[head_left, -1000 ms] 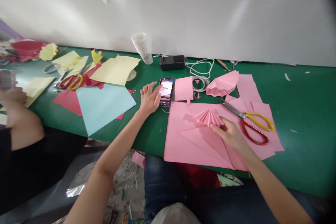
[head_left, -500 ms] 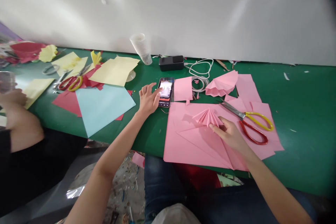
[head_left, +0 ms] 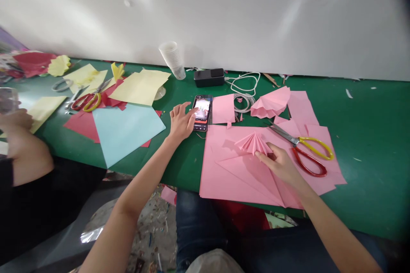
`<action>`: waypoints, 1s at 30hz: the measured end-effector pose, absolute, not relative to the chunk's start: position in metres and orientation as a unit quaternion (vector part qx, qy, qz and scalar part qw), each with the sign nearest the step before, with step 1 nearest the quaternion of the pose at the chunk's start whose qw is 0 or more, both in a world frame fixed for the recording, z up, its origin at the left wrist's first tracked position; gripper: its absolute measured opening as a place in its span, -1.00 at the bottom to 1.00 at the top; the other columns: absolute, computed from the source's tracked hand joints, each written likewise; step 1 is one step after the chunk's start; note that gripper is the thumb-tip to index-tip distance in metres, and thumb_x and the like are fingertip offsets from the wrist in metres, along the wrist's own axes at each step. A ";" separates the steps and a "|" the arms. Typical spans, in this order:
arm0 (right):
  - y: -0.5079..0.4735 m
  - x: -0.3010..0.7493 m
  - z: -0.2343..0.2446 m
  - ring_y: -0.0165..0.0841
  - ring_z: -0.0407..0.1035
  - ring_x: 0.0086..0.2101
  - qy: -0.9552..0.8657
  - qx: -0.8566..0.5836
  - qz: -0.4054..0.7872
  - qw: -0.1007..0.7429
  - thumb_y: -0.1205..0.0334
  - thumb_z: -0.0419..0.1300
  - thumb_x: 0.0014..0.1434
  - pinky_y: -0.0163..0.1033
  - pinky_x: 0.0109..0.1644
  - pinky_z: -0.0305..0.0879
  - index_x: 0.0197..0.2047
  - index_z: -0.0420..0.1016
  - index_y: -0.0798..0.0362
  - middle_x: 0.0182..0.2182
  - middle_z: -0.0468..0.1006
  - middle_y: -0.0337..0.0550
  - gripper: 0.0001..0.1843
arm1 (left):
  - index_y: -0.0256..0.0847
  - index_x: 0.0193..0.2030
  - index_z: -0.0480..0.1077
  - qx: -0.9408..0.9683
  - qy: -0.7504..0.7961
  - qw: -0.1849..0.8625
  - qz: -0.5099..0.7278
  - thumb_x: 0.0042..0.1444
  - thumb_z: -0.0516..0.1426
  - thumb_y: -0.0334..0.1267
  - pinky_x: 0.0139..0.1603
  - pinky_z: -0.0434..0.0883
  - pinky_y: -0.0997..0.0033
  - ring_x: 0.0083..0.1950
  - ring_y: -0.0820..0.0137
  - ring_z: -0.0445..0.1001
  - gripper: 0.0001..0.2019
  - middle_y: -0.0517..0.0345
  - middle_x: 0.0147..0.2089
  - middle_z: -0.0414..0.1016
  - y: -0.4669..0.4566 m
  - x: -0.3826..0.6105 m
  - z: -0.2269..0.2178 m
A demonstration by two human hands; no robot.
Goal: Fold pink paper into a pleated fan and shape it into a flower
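My left hand [head_left: 183,121] reaches to a smartphone [head_left: 201,115] lying on the green table, one finger at its lit screen and the others spread. Between the thumb and fingers of my right hand [head_left: 278,160] is a pleated pink paper fan [head_left: 253,143], held at its gathered lower end. Below it lies a stack of pink paper sheets [head_left: 221,179]. Scissors [head_left: 297,141] with one yellow and one red handle rest half open on the pink paper, just right of my right hand. A second folded pink paper piece [head_left: 270,103] sits behind them.
A black box [head_left: 209,77] with a coiled white cable [head_left: 246,100] and stacked paper cups [head_left: 173,59] stand by the white wall. Left are a light blue sheet [head_left: 128,130], yellow sheets [head_left: 137,85] and other scissors [head_left: 92,98]. A co-worker's arm [head_left: 25,149] is at far left.
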State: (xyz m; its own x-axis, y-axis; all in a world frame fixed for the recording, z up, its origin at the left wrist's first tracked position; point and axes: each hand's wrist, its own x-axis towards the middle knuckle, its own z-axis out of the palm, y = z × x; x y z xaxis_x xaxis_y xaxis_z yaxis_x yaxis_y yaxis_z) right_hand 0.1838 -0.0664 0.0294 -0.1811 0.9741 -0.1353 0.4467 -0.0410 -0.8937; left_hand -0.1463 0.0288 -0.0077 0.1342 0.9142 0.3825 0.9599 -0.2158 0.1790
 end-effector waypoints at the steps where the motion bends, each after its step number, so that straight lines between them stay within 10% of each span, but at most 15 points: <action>1: -0.066 0.184 0.029 -0.44 0.13 -0.53 -0.625 -0.568 0.447 0.295 -0.03 0.14 0.14 -0.32 -0.50 0.06 -0.33 0.35 0.09 -0.53 0.31 -0.25 -0.69 | -0.04 0.10 0.42 -0.751 -0.624 0.054 -0.209 0.29 -0.22 -0.12 0.09 0.17 0.04 0.18 0.07 0.17 -0.54 0.01 0.26 0.21 0.029 -0.146 -0.008; 30: -0.066 0.184 0.029 -0.40 0.19 -0.48 -0.625 -0.578 0.440 0.286 -0.02 0.14 0.14 -0.29 -0.42 0.12 -0.34 0.35 0.08 -0.51 0.34 -0.27 -0.70 | -0.06 0.09 0.41 -0.751 -0.624 0.052 -0.210 0.28 -0.19 -0.16 0.09 0.16 0.05 0.18 0.08 0.16 -0.57 -0.02 0.23 0.24 0.029 -0.145 -0.007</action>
